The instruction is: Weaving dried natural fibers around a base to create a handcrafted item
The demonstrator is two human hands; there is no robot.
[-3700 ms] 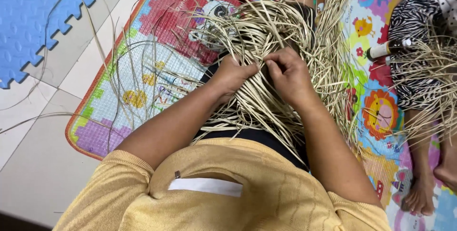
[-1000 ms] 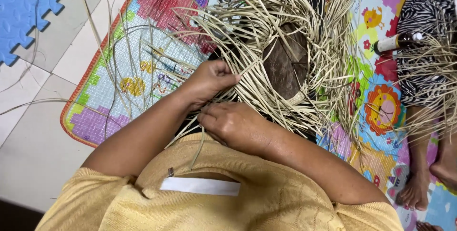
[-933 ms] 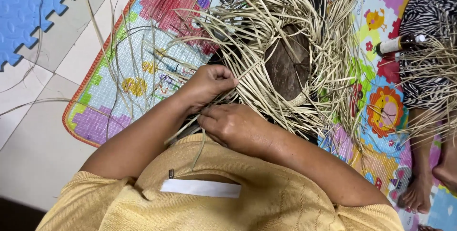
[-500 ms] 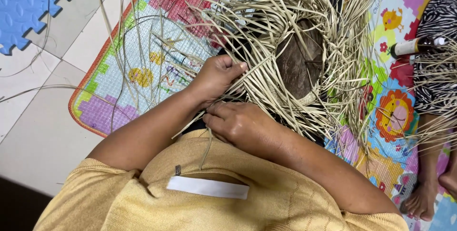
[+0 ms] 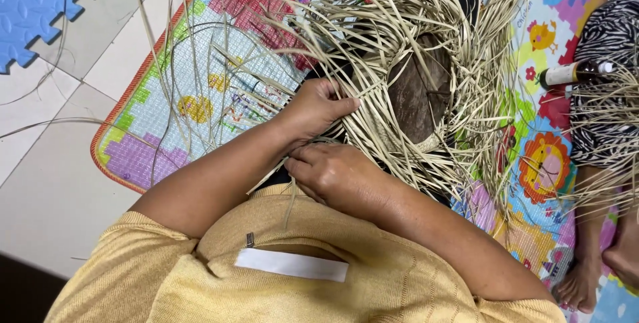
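While woven straw piece lies on lap over colourful play mat, left hand curls round bundle of straw strands at its near edge. Right hand just below, fingers closed, pinching strands (exact grip hidden). Second person's zebra-print clothing at right, bare foot near mat corner.

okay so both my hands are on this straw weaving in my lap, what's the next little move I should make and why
Probably draw the strand taut with the left hand, which pinches pale straw strips at the edge of the round, half-woven straw piece. The right hand presses flat on the strips just below, bracing them, and many loose ends fan out unwoven around the dark brown centre.
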